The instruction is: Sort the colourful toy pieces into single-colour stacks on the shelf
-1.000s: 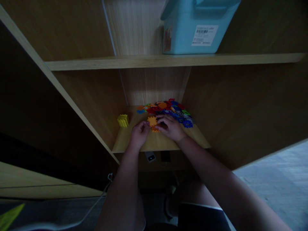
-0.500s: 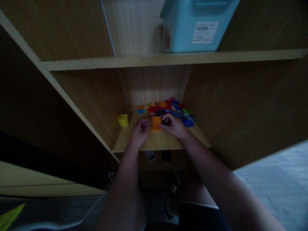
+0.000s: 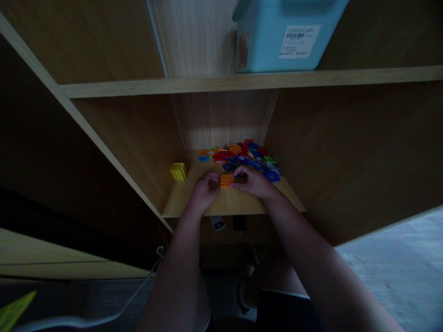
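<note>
Several orange square building tiles (image 3: pixel 227 180) with notched edges stand joined in a small block on the middle shelf. My left hand (image 3: pixel 205 190) is curled at the left side of the block, its fingertips against the edge. From the right, my right hand (image 3: pixel 254 181) pinches the same block between thumb and fingers. Behind my hands lies a loose heap of notched tiles (image 3: pixel 238 154) in red, blue, orange and green. Off to the left, a yellow notched-tile box (image 3: pixel 178 171) stands near the side wall.
A light blue bin (image 3: pixel 263 46) with a label sits on the shelf board (image 3: pixel 194 85) above. Wooden side walls close the compartment left and right. Below the shelf lies a small white device (image 3: pixel 217 224) with a cable. A white cord (image 3: pixel 134 295) runs at lower left.
The two orange squares, seen one above the other before, now show as one shorter block. My left hand has come in to its left edge; the right hand stays on it.
</note>
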The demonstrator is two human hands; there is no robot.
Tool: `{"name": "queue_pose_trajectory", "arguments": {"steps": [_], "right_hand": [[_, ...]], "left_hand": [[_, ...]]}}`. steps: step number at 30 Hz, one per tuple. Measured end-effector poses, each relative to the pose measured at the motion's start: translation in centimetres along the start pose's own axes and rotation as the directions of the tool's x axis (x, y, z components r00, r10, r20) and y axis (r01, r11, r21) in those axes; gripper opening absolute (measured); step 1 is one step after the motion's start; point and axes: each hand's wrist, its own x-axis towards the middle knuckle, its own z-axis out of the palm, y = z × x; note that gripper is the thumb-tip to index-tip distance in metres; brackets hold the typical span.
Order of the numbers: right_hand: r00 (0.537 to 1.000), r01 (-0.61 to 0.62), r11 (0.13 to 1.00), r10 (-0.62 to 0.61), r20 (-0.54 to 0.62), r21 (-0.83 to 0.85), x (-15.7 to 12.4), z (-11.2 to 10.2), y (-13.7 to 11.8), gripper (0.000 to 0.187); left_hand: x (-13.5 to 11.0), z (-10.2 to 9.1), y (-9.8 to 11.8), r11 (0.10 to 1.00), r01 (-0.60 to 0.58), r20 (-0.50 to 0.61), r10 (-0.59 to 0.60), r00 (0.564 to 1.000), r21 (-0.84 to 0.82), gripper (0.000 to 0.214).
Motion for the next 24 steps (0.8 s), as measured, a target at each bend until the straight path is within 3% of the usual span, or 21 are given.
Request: {"name": "queue_pose_trajectory", "arguments": {"steps": [24], "right_hand": [[0.999,0.037,0.999,-0.037,0.032,-0.012,0.09,0.25,-0.16,0.033]], "left_hand": [[-0.09,-0.05,0.48,0.999,-0.009,0.071,0.007,0.997,0.037,0.035]]}}
